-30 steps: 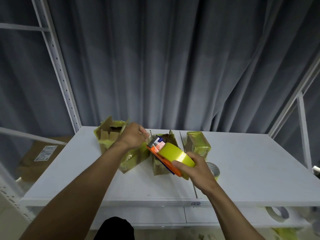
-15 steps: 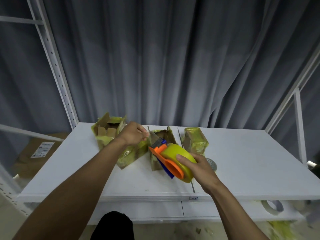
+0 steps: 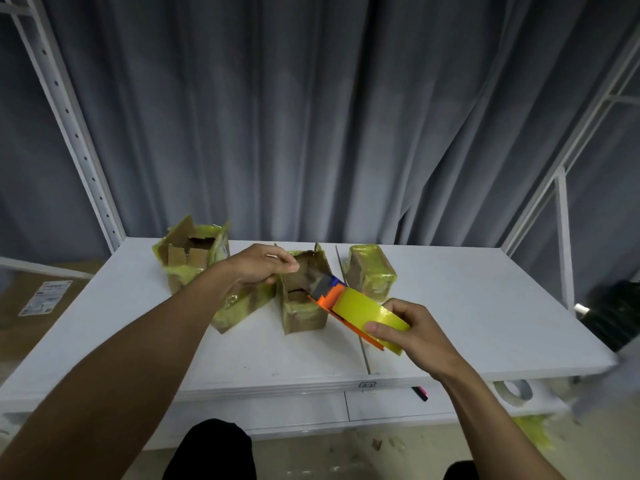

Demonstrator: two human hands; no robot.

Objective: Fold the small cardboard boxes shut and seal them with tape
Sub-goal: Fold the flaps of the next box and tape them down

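White table; sealed box beside dispenser.

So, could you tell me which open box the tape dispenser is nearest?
The middle box, flaps up, right at the nose of the tape dispenser; the other open box stands far left at the back.

Frame centre: right hand grips an orange plastic tape dispenser with yellow tape roll, its grey front end at the open top of the middle yellow-taped brown cardboard box. Left hand, fingers curled, at that box's left flap; grip unclear. Taped-shut cardboard box just right, open-flapped cardboard box further left, on the white surface.
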